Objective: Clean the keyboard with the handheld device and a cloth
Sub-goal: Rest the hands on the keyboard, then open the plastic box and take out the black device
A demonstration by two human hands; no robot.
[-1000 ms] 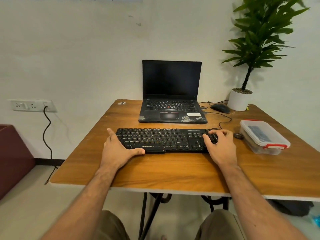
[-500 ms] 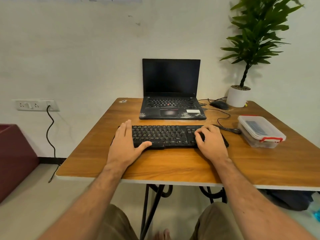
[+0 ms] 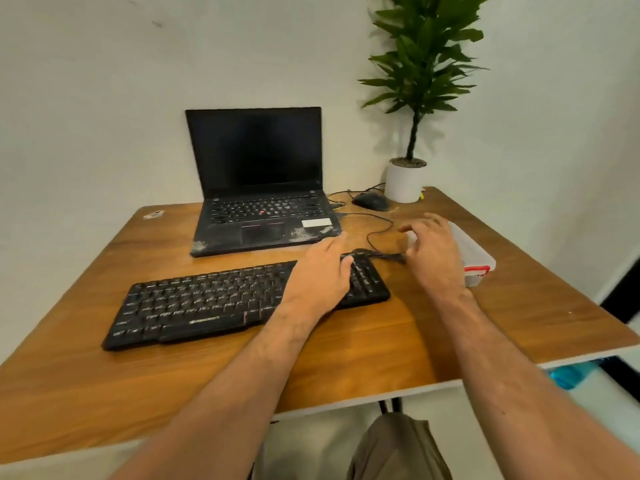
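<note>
The keyboard [image 3: 242,301] lies flat near the middle of the desk [image 3: 433,327], in front of the laptop [image 3: 259,188]. It is rigid, light and likely to slide — grip it by the end edges, not the keys. The left hand [image 3: 322,271] rests flat on its right end; the right hand [image 3: 433,251], fingers spread and holding nothing, hovers by the lidded plastic box [image 3: 478,258].

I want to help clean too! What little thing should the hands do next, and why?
Probably the right hand should reach on to the clear box with red clips and open it. No cleaning device or cloth lies in view on the table, the keyboard looks dusty, and that hand hovers open beside the box. The left hand rests on the keyboard.
</note>
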